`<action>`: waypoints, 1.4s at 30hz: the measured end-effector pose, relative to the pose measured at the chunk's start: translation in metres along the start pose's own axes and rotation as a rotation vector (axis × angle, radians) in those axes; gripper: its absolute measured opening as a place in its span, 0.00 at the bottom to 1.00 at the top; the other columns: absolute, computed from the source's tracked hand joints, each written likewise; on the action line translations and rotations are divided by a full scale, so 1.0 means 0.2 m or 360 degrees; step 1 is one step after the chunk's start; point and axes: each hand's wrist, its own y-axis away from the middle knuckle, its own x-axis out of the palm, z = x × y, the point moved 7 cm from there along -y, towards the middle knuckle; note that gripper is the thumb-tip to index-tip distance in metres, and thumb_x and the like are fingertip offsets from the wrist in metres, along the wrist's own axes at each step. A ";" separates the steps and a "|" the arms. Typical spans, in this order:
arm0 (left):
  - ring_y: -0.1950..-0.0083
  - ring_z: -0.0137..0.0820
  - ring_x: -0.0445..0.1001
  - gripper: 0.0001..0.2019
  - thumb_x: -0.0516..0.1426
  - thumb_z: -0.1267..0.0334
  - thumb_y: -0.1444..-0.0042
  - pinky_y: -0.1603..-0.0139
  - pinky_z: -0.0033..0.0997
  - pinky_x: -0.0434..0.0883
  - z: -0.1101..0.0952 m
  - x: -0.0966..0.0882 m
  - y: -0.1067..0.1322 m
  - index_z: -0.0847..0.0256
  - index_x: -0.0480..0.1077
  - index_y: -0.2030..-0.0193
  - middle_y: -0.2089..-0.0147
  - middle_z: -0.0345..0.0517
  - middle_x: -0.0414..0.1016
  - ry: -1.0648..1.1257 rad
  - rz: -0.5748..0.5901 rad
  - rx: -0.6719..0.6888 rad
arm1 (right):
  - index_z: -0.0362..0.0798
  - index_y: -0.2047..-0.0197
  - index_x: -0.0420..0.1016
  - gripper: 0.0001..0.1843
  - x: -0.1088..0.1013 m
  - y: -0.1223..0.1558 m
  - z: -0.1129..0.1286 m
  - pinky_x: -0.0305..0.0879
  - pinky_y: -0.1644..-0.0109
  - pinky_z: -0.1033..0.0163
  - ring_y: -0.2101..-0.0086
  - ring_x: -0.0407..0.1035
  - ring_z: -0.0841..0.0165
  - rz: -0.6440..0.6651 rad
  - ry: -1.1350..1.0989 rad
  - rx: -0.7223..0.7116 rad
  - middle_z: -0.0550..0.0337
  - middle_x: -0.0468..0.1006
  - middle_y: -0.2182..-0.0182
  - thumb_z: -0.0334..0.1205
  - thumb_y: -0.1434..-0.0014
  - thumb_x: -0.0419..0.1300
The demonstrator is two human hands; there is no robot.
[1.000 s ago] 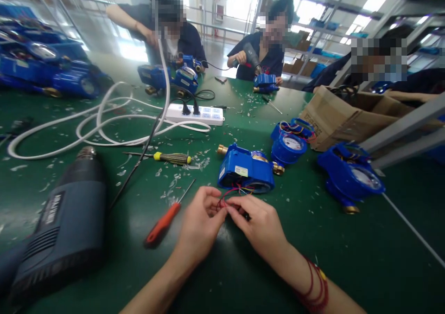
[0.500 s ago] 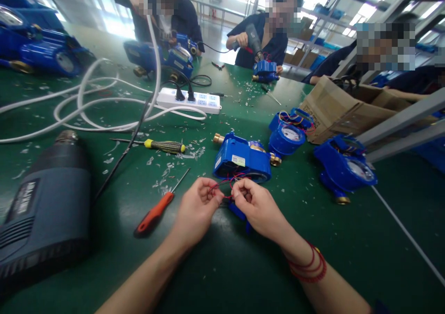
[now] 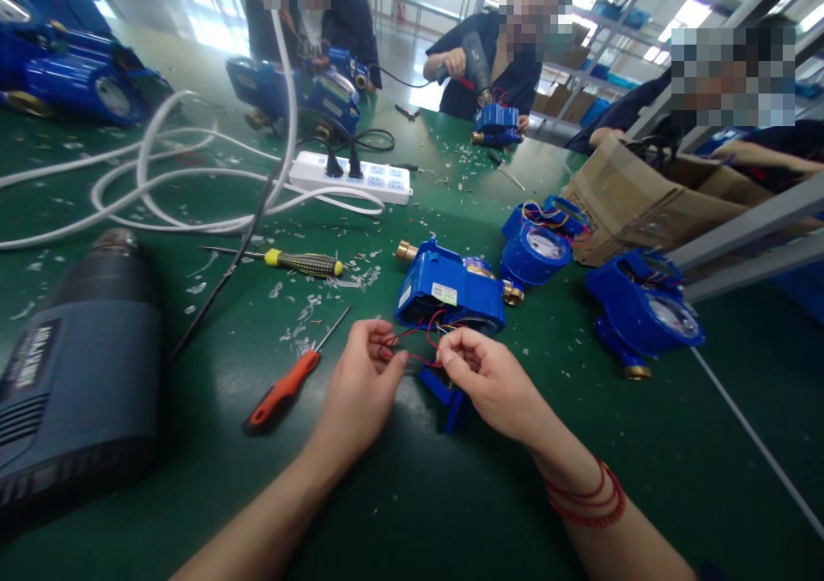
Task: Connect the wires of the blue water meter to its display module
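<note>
The left hand [image 3: 360, 384] and the right hand [image 3: 493, 379] sit close together near the middle of the green table [image 3: 451, 495], each with its fingertips pinched on thin red wires [image 3: 418, 345] that run between them and back into the blue meter [image 3: 451, 293] just beyond. A small blue part [image 3: 451, 396] lies under the right hand, though it is hard to tell whether the hand touches it. The right wrist wears a red string bracelet [image 3: 585, 499]. Just left of the left hand lies an orange-handled screwdriver [image 3: 287, 388], and farther off a screwdriver with a black and yellow handle [image 3: 302, 263]. A dark heat gun [image 3: 77, 366] rests at the near left. To the right of the meter stand two more blue meters [image 3: 537, 251] [image 3: 644, 311], with a cardboard box [image 3: 634, 203] behind them. Farther away, a white power strip [image 3: 354, 178] lies among loops of white cable [image 3: 160, 195], and small white scraps [image 3: 309, 315] are scattered over the table. At the far edge, other people work on blue meters; one holds a heat gun [image 3: 476, 62] over a meter.
</note>
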 end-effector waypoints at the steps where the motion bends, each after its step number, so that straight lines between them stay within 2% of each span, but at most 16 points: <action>1: 0.61 0.31 0.66 0.14 0.56 0.66 0.49 0.59 0.33 0.65 -0.04 -0.03 0.01 0.60 0.59 0.56 0.60 0.44 0.64 -0.0165 -0.0127 0.0139 | 0.46 0.66 0.67 0.05 0.00 0.00 0.00 0.57 0.73 0.69 0.76 0.58 0.74 -0.0005 -0.0008 0.0007 0.67 0.64 0.76 0.38 0.41 0.52; 3: 0.59 0.32 0.65 0.10 0.55 0.68 0.48 0.58 0.33 0.63 -0.15 -0.04 0.06 0.60 0.60 0.58 0.59 0.45 0.63 -0.0551 -0.0284 0.0533 | 0.46 0.65 0.68 0.07 0.00 0.00 0.00 0.57 0.73 0.69 0.76 0.59 0.74 -0.0024 -0.0014 0.0011 0.66 0.65 0.76 0.40 0.40 0.53; 5: 0.59 0.33 0.65 0.04 0.53 0.69 0.46 0.58 0.32 0.63 -0.22 0.01 0.10 0.60 0.62 0.63 0.62 0.45 0.64 -0.0817 -0.0177 0.0834 | 0.45 0.65 0.69 0.07 0.00 -0.01 0.01 0.57 0.73 0.69 0.76 0.59 0.74 -0.0033 -0.0021 -0.0007 0.66 0.65 0.77 0.40 0.40 0.54; 6: 0.59 0.33 0.65 0.02 0.53 0.68 0.45 0.59 0.32 0.63 -0.22 0.04 0.11 0.60 0.64 0.64 0.63 0.45 0.65 -0.0841 -0.0042 0.0859 | 0.46 0.65 0.70 0.07 0.01 -0.01 0.01 0.57 0.73 0.69 0.76 0.60 0.74 -0.0039 -0.0018 -0.0021 0.66 0.66 0.77 0.40 0.41 0.55; 8: 0.59 0.33 0.65 0.04 0.53 0.66 0.45 0.59 0.32 0.62 -0.17 0.09 0.10 0.60 0.67 0.64 0.63 0.45 0.65 -0.0728 0.0189 0.0715 | 0.46 0.65 0.71 0.07 0.01 -0.01 0.01 0.58 0.73 0.69 0.76 0.61 0.74 -0.0056 0.0019 -0.0048 0.66 0.67 0.77 0.39 0.41 0.55; 9: 0.59 0.33 0.65 0.04 0.53 0.66 0.45 0.59 0.32 0.62 -0.14 0.09 0.08 0.59 0.68 0.64 0.63 0.44 0.66 -0.0630 0.0240 0.0606 | 0.46 0.65 0.71 0.07 0.01 -0.01 0.01 0.58 0.73 0.69 0.76 0.61 0.74 -0.0067 0.0055 -0.0061 0.65 0.67 0.77 0.39 0.41 0.56; 13: 0.68 0.28 0.64 0.05 0.54 0.62 0.45 0.66 0.28 0.62 -0.05 0.09 0.04 0.59 0.68 0.69 0.69 0.40 0.65 -0.0317 0.0250 0.0290 | 0.47 0.64 0.73 0.07 0.01 -0.01 0.04 0.59 0.72 0.69 0.74 0.63 0.73 -0.0125 0.0356 -0.0182 0.64 0.70 0.74 0.39 0.39 0.55; 15: 0.71 0.27 0.64 0.07 0.53 0.60 0.45 0.70 0.26 0.62 -0.02 0.10 0.02 0.60 0.67 0.69 0.72 0.39 0.65 -0.0187 0.0296 0.0182 | 0.48 0.63 0.73 0.06 0.00 0.00 0.06 0.60 0.69 0.68 0.71 0.65 0.71 -0.0143 0.0559 -0.0276 0.64 0.72 0.72 0.36 0.39 0.55; 19: 0.69 0.27 0.69 0.08 0.54 0.60 0.46 0.68 0.25 0.66 0.01 0.11 0.01 0.62 0.68 0.66 0.70 0.40 0.71 0.0077 0.0413 0.0021 | 0.48 0.63 0.73 0.04 0.02 0.00 0.07 0.60 0.68 0.68 0.71 0.66 0.72 -0.0087 0.0778 -0.0314 0.64 0.73 0.71 0.32 0.41 0.57; 23: 0.67 0.28 0.71 0.07 0.56 0.61 0.48 0.65 0.25 0.67 0.01 0.09 -0.01 0.62 0.69 0.66 0.69 0.41 0.73 0.0196 0.0401 -0.0072 | 0.47 0.64 0.73 0.04 0.03 -0.01 0.06 0.61 0.71 0.69 0.74 0.66 0.73 -0.0081 0.0896 -0.0289 0.64 0.72 0.73 0.30 0.44 0.60; 28: 0.66 0.29 0.72 0.07 0.58 0.62 0.50 0.64 0.26 0.68 0.01 0.07 -0.02 0.62 0.70 0.66 0.68 0.41 0.74 0.0238 0.0400 -0.0109 | 0.47 0.65 0.74 0.04 0.05 -0.03 0.06 0.61 0.69 0.68 0.73 0.67 0.72 -0.0113 0.1035 -0.0327 0.63 0.74 0.72 0.30 0.44 0.59; 38: 0.70 0.28 0.69 0.06 0.57 0.62 0.50 0.67 0.26 0.65 0.04 0.07 -0.02 0.60 0.68 0.67 0.72 0.39 0.71 0.0000 0.0368 -0.0154 | 0.47 0.68 0.75 0.06 0.08 -0.04 0.03 0.60 0.69 0.66 0.74 0.67 0.70 -0.0190 0.1271 -0.0246 0.61 0.74 0.74 0.30 0.44 0.58; 42: 0.71 0.29 0.67 0.06 0.55 0.61 0.48 0.68 0.27 0.64 0.02 0.07 0.00 0.61 0.68 0.69 0.72 0.40 0.71 -0.0041 0.0350 -0.0136 | 0.47 0.68 0.74 0.06 0.10 -0.03 0.04 0.61 0.69 0.65 0.74 0.69 0.68 -0.0223 0.1300 -0.0359 0.60 0.75 0.72 0.29 0.44 0.56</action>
